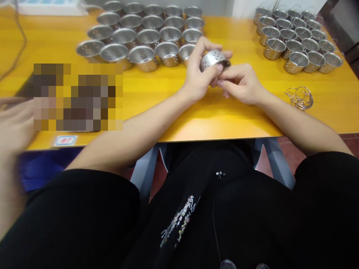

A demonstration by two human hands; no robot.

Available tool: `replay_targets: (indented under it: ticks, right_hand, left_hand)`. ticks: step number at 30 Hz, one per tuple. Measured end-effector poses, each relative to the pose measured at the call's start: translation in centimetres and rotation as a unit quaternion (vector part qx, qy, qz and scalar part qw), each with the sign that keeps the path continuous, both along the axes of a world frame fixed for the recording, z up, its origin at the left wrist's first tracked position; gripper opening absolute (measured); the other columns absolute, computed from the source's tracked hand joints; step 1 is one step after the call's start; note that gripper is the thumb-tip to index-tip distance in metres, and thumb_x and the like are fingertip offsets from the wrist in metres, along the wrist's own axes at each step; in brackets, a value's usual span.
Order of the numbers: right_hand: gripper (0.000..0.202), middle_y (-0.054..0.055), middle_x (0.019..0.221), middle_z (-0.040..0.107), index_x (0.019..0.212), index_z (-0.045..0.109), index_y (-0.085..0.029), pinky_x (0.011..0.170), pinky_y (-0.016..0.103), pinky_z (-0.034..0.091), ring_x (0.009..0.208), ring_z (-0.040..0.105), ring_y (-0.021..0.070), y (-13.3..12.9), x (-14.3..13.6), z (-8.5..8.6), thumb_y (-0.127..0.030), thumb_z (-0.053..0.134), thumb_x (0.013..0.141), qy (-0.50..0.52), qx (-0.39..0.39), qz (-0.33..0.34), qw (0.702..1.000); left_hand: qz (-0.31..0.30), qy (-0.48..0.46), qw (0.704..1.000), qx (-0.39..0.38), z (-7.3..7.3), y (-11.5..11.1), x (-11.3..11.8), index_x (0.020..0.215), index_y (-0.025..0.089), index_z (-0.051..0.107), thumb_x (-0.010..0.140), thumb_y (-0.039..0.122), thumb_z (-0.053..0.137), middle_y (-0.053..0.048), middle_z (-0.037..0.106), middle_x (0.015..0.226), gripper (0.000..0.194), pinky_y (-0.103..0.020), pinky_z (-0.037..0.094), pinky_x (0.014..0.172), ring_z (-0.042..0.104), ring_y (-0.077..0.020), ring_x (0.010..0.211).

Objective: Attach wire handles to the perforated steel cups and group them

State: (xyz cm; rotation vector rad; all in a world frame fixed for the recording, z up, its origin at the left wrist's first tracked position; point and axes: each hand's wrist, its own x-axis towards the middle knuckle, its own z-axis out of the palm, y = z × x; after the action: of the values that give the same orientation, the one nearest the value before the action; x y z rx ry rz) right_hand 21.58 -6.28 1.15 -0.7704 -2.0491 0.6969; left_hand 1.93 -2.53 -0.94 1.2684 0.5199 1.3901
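work seemingly part-done: perforated cup [212,60] at one o'clock.
left hand [196,78] pinches it; right hand [244,85], grip undeterminable; wire-handled cups [303,34] at two o'clock look finished, plain cups [148,39] at eleven outstanding.

The left hand [197,76] partly hides its cup [212,59]; a co-worker's blurred arm [10,179] is cut off.

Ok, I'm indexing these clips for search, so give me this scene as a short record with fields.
Surface: yellow table
Left hand: grips a perforated metal cup, tilted
Right hand: at the cup's edge; any grip unclear
Back left: rows of metal cups
Back right: more cups, some with wires
Right, nearer: small pile of bent wires
Left edge: another person's hand, blurred
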Motion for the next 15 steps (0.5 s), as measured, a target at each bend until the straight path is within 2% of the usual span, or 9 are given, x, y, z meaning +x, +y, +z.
replay_targets:
  ticks: [3,6,12,15]
  right_hand:
    - [0.036,0.000,0.070,0.073,0.094,0.084,-0.025,0.069,0.033,0.060,0.064,0.066,0.0203,0.2,0.0,-0.1,-0.044,0.082,0.124,0.007,-0.007,-0.006,1.000]
    - [0.036,-0.001,0.069,0.073,0.091,0.083,-0.025,0.066,0.032,0.058,0.063,0.065,0.0197,0.3,-0.1,-0.1,-0.044,0.084,0.122,0.011,-0.014,0.001,1.000]
    - [0.043,-0.001,0.066,0.070,0.084,0.077,-0.026,0.063,0.032,0.058,0.061,0.063,0.0197,0.2,0.2,0.0,-0.048,0.093,0.117,0.018,-0.052,0.001,0.998]
    - [0.045,-0.002,0.070,0.073,0.088,0.077,-0.027,0.064,0.032,0.063,0.061,0.065,0.0190,0.1,0.0,0.1,-0.054,0.097,0.117,0.042,-0.091,0.010,0.995]
  left_hand:
    - [0.028,0.029,0.998,0.056,0.1,0.2,0.0,0.113,0.044,0.077,0.088,0.064,0.096,-0.007,0.091,0.124,0.037,-0.055,0.078,0.098,0.086,-0.0443,0.151]
    - [0.019,0.051,0.993,0.100,-0.2,0.7,0.0,0.117,0.044,0.076,0.090,0.064,0.093,-0.005,0.092,0.125,0.038,-0.060,0.078,0.107,0.089,-0.0438,0.143]
    - [0.020,0.071,0.990,0.117,-0.3,1.2,-0.3,0.116,0.042,0.076,0.084,0.061,0.099,-0.008,0.090,0.127,0.044,-0.064,0.078,0.111,0.087,-0.0465,0.146]
    - [0.026,0.094,0.992,0.081,-0.5,1.3,-0.6,0.119,0.044,0.075,0.080,0.064,0.104,-0.007,0.091,0.130,0.053,-0.060,0.080,0.098,0.088,-0.0471,0.143]
